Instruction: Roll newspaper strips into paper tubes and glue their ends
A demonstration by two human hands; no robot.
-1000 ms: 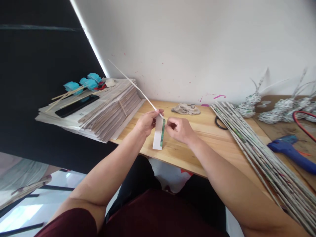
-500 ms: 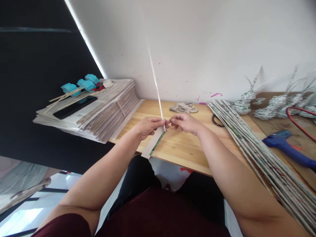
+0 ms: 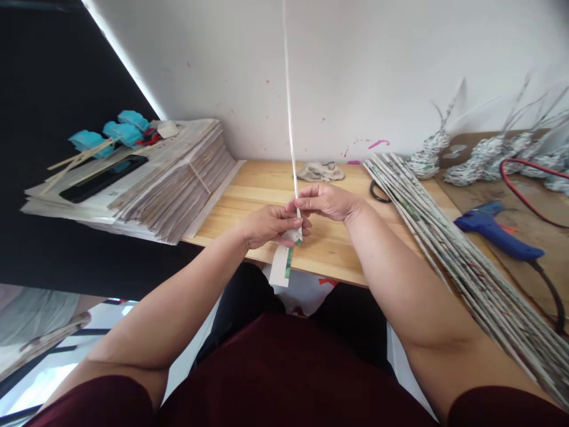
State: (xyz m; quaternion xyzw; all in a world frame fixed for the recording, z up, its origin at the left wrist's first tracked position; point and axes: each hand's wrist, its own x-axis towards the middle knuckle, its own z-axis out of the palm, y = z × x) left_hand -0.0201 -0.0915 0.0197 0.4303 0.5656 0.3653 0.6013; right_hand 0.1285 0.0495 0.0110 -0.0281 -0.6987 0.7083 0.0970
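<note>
The left hand (image 3: 271,228) and right hand (image 3: 326,201) both pinch a white paper stick (image 3: 291,130) over the desk (image 3: 253,190), its long top looking rolled up, its flat tail (image 3: 279,268) below seemingly left to roll.

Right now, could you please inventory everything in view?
wall: one, white, back
panel: one, black, left
table: one, tan, centre
paper stack: one, whitish, left
phone: one, black, on stack
crumpled pieces: about three, blue, on stack
thin sticks: several, tan, on stack
rag: one, beige, near wall
paper rods: many, greyish, right
loop: one, black, beside rods
board: one, brown, far right
glue gun: one, blue, on board
cable: one, red, far right
woven shapes: several, whitish, back right
white stick: one, white, centre
paper strip: one, white-green, front centre
shirt: one, maroon, bottom
left grip, right grip: two, bare, on white stick
</note>
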